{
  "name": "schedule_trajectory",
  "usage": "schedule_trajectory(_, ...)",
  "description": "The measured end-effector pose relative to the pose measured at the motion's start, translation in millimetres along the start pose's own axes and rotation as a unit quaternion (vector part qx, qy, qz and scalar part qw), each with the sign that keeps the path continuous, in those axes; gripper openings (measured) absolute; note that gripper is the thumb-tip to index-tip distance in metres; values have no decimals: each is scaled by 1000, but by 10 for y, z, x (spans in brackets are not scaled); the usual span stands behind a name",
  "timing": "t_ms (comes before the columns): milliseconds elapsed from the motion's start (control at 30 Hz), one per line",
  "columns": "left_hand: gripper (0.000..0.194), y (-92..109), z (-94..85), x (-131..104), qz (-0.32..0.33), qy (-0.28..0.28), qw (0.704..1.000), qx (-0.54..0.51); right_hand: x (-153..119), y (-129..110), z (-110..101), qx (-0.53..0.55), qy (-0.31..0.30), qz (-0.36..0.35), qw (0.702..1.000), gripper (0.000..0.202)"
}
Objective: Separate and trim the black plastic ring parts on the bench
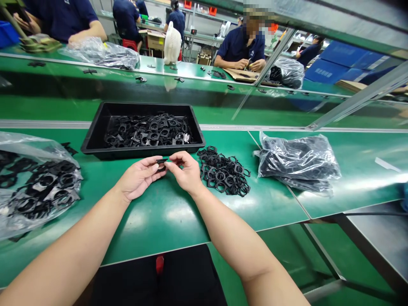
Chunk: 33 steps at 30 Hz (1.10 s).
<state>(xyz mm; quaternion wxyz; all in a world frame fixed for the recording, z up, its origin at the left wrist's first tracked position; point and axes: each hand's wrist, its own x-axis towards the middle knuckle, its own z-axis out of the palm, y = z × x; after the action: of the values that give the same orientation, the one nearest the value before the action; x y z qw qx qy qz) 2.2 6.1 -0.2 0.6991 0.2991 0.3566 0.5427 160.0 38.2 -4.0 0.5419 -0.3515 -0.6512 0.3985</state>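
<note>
Between my two hands is a small black plastic ring-shaped part (161, 161), held just in front of the tray. My left hand (140, 176) pinches it between thumb and fingers. From the other side my right hand (185, 170) grips its edge with thumb and forefinger. Behind the hands stands a black tray (143, 151) with many similar parts inside. Close beside my right hand lies a loose pile of black rings (225, 172). An open clear bag (41, 182) of black parts with round holes rests at the left.
A filled clear plastic bag (298, 163) lies on the green table (168, 225) to the right. Beyond the tray runs a green conveyor (127, 87) with scattered small black parts. Co-workers sit across it. A slanted metal post (350, 97) rises at the right.
</note>
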Motion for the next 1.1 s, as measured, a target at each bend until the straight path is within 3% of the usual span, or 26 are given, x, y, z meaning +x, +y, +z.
schedule_trajectory(100, 25, 9, 10, -7, 10, -3, 1000, -1, -8, 3, -17, -68, -6, -88, 994, 11)
schedule_trajectory(200, 24, 14, 22, -23, 11, -3, 1000, 5, -9, 10, -22, -95, -6, -129, 987, 10)
schedule_trajectory(633, 24, -4, 14, -31, 17, -17, 1000, -3, -16, -9, -9, -99, 6, -124, 987, 8)
schedule_trajectory(800, 25, -4, 25, -33, 16, -15, 1000, -1, -2, -25, -33, -96, -17, -144, 985, 8)
schedule_trajectory(967, 24, 8, 22, -31, 9, -14, 1000, 19, -26, 10, 14, 2, -9, -37, 999, 11)
schedule_trajectory(1100, 28, 34, -3, -32, -14, -22, 998, 60, -28, 63, 35, 51, -47, 61, 996, 13)
